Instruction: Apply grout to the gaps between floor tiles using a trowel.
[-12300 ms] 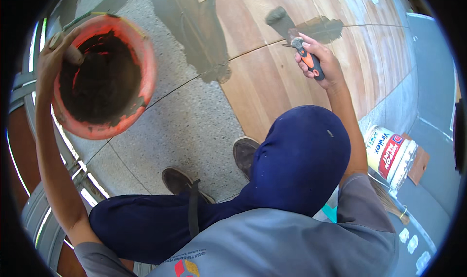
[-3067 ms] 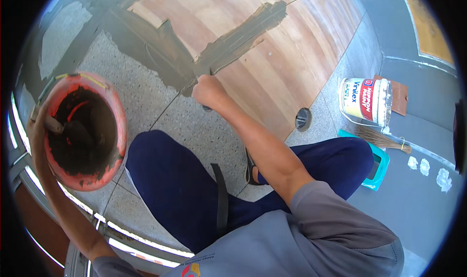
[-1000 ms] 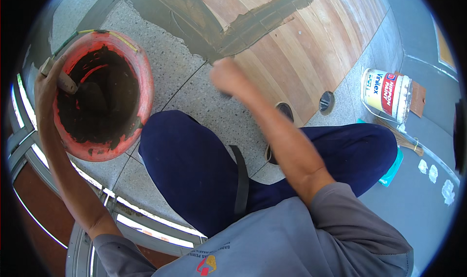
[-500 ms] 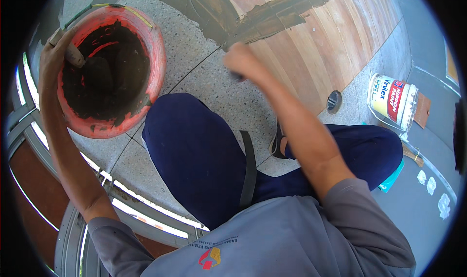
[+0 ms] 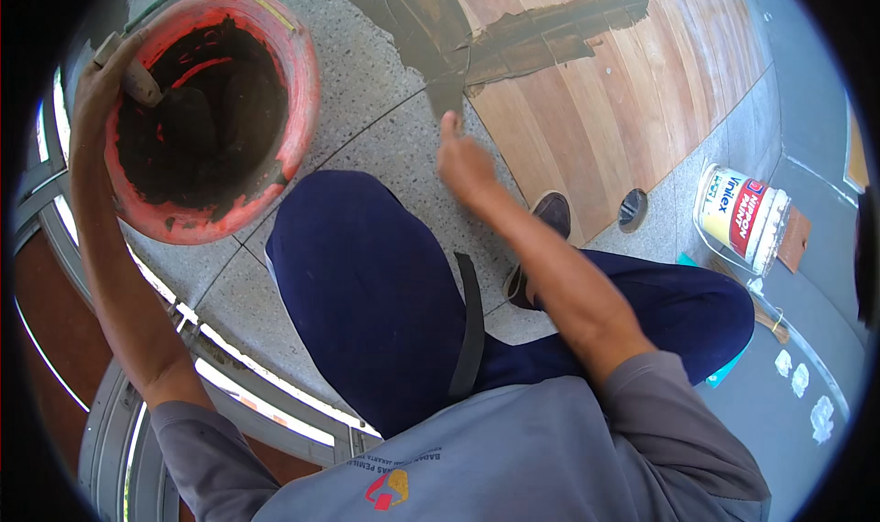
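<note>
At the far left, my left hand (image 5: 99, 84) is closed around the wooden handle of a trowel (image 5: 140, 84), at the rim of a red tub (image 5: 305, 109). The trowel's lower end sits in dark grey wet mortar (image 5: 220, 142) that fills much of the tub. My right hand (image 5: 467, 166) is closed, one finger stretched forward along what looks like a putty knife (image 5: 446, 98). Its flat grey blade touches the edge of a smeared mortar band (image 5: 550, 41) on wood-look floor tiles (image 5: 587, 119). The handle is hidden in my grip.
Speckled grey floor tiles (image 5: 376, 146) lie between the tub and my knees. A round floor drain (image 5: 632, 209) is at the right, near a white paint bucket (image 5: 742, 215). A brush (image 5: 768, 316) lies beside my right knee. Metal railing (image 5: 115, 430) borders the lower left.
My right hand has come back toward me, and a finger now points forward along the blade. My left hand stays on the trowel handle. The whole view has shifted slightly.
</note>
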`<act>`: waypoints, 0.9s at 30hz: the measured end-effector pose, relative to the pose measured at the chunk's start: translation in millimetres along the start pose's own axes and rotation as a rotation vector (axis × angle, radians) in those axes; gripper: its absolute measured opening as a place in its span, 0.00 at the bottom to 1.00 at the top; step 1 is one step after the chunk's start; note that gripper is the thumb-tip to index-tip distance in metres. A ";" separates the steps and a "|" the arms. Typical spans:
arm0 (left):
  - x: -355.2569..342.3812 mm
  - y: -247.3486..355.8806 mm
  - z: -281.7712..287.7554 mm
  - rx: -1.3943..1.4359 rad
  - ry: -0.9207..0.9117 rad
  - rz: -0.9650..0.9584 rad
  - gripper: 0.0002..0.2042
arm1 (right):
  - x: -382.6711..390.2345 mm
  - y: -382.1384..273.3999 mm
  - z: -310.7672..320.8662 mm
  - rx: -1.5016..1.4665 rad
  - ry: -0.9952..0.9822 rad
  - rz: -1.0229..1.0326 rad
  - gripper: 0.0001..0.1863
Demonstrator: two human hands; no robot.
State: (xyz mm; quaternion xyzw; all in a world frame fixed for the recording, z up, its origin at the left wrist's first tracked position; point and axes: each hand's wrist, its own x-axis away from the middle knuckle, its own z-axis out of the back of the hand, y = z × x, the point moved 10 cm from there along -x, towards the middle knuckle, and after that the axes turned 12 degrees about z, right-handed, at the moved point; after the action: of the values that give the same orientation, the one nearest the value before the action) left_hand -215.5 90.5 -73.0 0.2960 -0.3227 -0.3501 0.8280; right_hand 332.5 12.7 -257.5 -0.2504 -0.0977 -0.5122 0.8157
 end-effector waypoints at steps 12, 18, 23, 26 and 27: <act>11.9 22.9 -5.6 -0.064 -0.021 -0.029 0.22 | -41.4 2.2 129.8 -0.092 0.139 0.006 0.15; 4.0 26.7 -2.8 -0.103 0.029 -0.071 0.21 | -7.9 -5.5 75.7 -0.165 0.067 0.170 0.15; 4.6 25.0 -13.3 -0.024 -0.078 -0.037 0.20 | -75.1 93.5 158.3 -0.113 0.425 0.216 0.17; 8.5 24.6 -15.1 0.003 -0.092 -0.047 0.20 | -63.9 109.3 95.0 0.015 0.240 -0.049 0.25; 9.2 25.0 -14.2 -0.024 -0.069 -0.052 0.20 | -49.4 101.7 66.3 0.014 0.162 -0.118 0.28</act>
State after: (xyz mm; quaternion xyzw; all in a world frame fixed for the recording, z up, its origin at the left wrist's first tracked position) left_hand -190.2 101.6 -60.8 0.2821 -0.3392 -0.3856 0.8104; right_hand 406.4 120.8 -252.7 -0.1962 -0.0494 -0.5775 0.7910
